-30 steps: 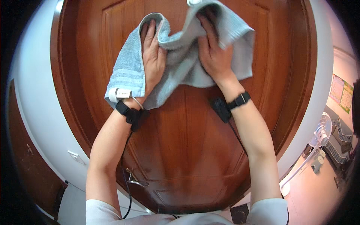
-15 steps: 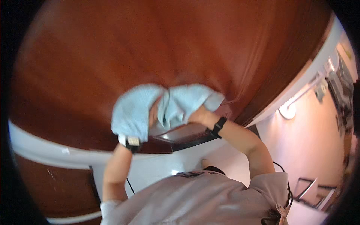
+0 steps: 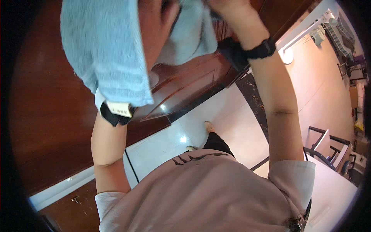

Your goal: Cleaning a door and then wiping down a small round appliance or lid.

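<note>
A light blue towel (image 3: 102, 46) hangs in front of the reddish-brown wooden door at the upper left. It drapes over my left hand (image 3: 156, 34) down to the wrist, hiding most of that hand. A shadowed part of it shows between two folds, and it holds the cloth. My right hand (image 3: 232, 9), cut off by the top edge and blurred, grips the towel's other end. Both arms are raised. A black band with a pale label circles my left wrist, and a black band is on the right one.
The panelled wooden door (image 3: 46, 96) fills the left and upper middle. Below lies a glossy pale floor (image 3: 205, 112) with a dark stone strip (image 3: 253, 100). At right stand a white lamp-like stand (image 3: 288, 56), a black-framed rack (image 3: 328, 145) and a white surface (image 3: 328, 201).
Both hands have risen with the towel toward the top of the picture, and the towel looks larger. My view has tilted, showing more of the floor and my feet.
</note>
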`<state>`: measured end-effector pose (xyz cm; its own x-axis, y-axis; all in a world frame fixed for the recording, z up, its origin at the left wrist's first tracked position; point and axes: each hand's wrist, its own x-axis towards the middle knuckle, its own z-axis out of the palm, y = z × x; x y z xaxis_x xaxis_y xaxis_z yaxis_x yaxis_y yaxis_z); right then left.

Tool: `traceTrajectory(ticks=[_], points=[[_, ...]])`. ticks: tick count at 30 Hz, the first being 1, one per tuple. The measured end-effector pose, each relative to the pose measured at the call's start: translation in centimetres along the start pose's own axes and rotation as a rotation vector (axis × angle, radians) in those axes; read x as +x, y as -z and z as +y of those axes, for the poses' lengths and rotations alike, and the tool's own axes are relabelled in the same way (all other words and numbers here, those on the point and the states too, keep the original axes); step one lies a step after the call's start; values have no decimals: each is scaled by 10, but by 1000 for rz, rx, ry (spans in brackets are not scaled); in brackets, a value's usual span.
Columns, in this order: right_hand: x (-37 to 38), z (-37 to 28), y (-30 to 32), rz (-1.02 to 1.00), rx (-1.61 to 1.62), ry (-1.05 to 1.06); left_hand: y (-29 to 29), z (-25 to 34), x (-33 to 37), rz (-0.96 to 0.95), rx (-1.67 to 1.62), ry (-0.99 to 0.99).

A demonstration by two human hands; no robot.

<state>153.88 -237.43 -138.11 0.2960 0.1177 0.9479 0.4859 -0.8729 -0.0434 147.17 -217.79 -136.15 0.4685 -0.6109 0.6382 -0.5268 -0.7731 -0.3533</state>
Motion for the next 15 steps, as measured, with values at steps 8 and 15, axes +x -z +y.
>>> traceTrajectory(ticks=[8, 15], points=[[-203, -3, -34, -60, -186, -198, -61, 24, -68, -271, -64, -200], [-253, -246, -70, 391, 858, -1185, -13, -45, -238, -618, -219, -219]])
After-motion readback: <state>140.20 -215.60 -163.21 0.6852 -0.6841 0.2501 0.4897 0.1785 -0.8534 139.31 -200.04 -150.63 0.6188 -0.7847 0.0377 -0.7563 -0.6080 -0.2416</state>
